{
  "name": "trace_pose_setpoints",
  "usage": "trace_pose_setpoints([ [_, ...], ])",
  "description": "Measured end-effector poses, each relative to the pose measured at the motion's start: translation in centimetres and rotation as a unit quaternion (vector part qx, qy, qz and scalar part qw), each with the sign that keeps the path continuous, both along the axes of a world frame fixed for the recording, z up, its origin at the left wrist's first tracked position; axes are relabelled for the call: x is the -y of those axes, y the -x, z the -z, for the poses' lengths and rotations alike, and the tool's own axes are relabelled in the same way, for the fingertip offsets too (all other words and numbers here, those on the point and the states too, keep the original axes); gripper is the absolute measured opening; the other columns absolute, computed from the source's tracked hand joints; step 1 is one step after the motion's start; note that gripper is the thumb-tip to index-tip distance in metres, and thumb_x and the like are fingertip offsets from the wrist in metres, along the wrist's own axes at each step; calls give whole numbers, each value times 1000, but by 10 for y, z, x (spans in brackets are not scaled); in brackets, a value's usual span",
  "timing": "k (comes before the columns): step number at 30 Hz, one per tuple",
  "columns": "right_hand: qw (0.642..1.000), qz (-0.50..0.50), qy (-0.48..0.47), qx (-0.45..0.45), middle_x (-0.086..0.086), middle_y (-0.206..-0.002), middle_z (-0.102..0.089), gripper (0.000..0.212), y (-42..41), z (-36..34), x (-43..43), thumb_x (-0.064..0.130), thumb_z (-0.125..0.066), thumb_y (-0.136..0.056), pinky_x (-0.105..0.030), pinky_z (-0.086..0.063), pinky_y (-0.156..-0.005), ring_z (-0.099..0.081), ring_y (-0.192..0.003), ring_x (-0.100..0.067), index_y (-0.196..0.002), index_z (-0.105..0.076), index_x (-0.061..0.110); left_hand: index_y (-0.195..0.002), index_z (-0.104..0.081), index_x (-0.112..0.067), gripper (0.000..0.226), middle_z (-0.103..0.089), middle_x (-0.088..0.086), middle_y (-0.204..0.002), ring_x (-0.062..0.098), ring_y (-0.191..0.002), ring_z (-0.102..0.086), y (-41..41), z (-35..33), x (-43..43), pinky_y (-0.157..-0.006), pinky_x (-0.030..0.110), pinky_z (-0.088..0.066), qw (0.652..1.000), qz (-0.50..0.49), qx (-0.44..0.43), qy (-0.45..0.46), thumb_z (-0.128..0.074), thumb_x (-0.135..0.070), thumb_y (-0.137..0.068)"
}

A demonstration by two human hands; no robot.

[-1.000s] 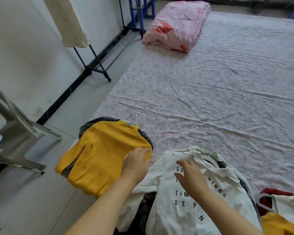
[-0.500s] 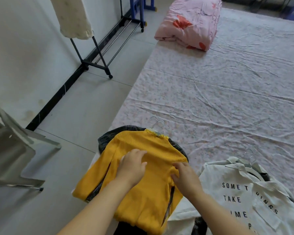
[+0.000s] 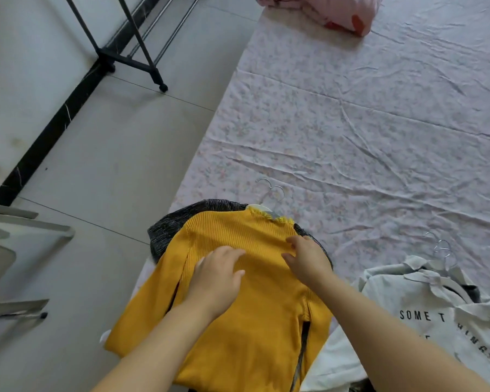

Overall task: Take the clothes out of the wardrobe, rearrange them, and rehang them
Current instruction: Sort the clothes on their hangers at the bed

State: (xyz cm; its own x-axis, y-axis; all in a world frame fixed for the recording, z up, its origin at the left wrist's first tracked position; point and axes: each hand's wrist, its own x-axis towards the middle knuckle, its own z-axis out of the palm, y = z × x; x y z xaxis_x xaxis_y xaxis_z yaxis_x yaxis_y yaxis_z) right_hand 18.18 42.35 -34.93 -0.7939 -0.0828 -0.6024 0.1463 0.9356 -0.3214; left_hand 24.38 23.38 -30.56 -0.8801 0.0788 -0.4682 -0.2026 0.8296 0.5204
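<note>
A yellow ribbed sweater (image 3: 255, 321) lies flat at the bed's near left corner, on top of a dark grey knit garment (image 3: 178, 222). Two metal hanger hooks (image 3: 270, 190) stick out past its collar. My left hand (image 3: 217, 274) rests flat on the sweater's chest with its fingers straight. My right hand (image 3: 306, 256) touches the sweater near its right shoulder, fingers relaxed. A white shirt with black lettering (image 3: 430, 315) lies to the right on its own hangers (image 3: 441, 250).
The bed (image 3: 365, 123) wears a creased pale floral sheet. A folded pink quilt (image 3: 340, 9) sits at its far end. On the grey tiled floor stand a black clothes rack base (image 3: 133, 58) by the wall and a grey plastic chair (image 3: 14, 264) at left.
My right hand has left the white shirt and come onto the yellow sweater beside my left hand. The camera has tilted down and swung left.
</note>
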Motion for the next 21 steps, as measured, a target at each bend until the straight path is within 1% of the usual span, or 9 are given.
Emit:
trace_pose_setpoints([
  [4, 999, 33, 19, 2, -9, -133, -50, 52, 49, 50, 12, 29, -56, -92, -38, -45, -94, -50, -118, -26, -138, -38, 14, -136, -40, -29, 40, -40, -11, -137, 7, -128, -34, 12, 38, 0, -109, 29, -24, 1000, -14, 1, -11, -44, -30, -96],
  [8, 992, 106, 61, -5, -13, -133, -49, 59, 89, 91, 25, 28, -57, -91, -40, -43, -94, -48, -120, -29, -141, -32, 9, -136, -40, -29, 40, -41, -13, -136, 5, -127, -35, 22, 72, -2, -108, 27, -22, 999, -26, 4, -22, -44, -30, -96],
  [10, 989, 131, 61, -3, -14, -119, -56, 51, 103, 106, 30, 28, -56, -91, -40, -46, -81, -54, -104, -29, -133, -37, 7, -136, -40, -30, 40, -40, -14, -136, 4, -128, -33, 24, 83, -3, -108, 24, -21, 999, -31, 2, -25, -43, -30, -97],
  [12, 981, 176, 80, 1, -12, -97, -59, 47, 113, 116, 33, 24, -56, -90, -39, -45, -69, -55, -84, -30, -129, -40, 5, -137, -39, -30, 40, -39, -15, -136, 3, -128, -32, 23, 89, -4, -108, 24, -20, 999, -37, 1, -28, -43, -30, -97],
  [14, 949, 273, 155, 22, -9, -80, -53, 44, 118, 118, 34, 21, -55, -90, -37, -43, -62, -51, -72, -26, -128, -43, 3, -137, -39, -30, 40, -39, -15, -137, 3, -129, -32, 21, 90, -4, -109, 24, -20, 999, -37, -2, -28, -43, -30, -97],
  [16, 907, 354, 226, 33, -7, -84, -55, 36, 119, 109, 33, 24, -52, -94, -29, -43, -60, -52, -72, -18, -124, -50, 5, -137, -39, -29, 40, -40, -14, -136, 3, -128, -32, 18, 85, -5, -109, 23, -20, 999, -38, -8, -27, -42, -29, -97],
  [18, 870, 405, 280, 12, -5, -88, -60, 28, 113, 88, 30, 22, -47, -97, -22, -48, -60, -57, -73, -14, -117, -57, 5, -137, -38, -29, 41, -40, -13, -137, 4, -129, -32, 16, 76, -6, -108, 22, -19, 998, -43, -24, -28, -42, -28, -97],
  [19, 860, 414, 299, -5, -3, -84, -61, 25, 106, 74, 28, 20, -46, -97, -23, -50, -62, -58, -73, -13, -110, -60, 3, -138, -38, -28, 41, -40, -13, -136, 4, -129, -33, 16, 68, -7, -108, 22, -20, 998, -45, -39, -29, -43, -28, -97],
  [21, 866, 387, 315, -40, -4, -78, -64, 21, 85, 42, 24, 17, -49, -96, -31, -53, -73, -62, -75, -17, -95, -67, 5, -137, -40, -25, 42, -43, -9, -136, 7, -128, -36, 16, 49, -9, -108, 25, -23, 994, -54, -84, -38, -46, -26, -96],
])
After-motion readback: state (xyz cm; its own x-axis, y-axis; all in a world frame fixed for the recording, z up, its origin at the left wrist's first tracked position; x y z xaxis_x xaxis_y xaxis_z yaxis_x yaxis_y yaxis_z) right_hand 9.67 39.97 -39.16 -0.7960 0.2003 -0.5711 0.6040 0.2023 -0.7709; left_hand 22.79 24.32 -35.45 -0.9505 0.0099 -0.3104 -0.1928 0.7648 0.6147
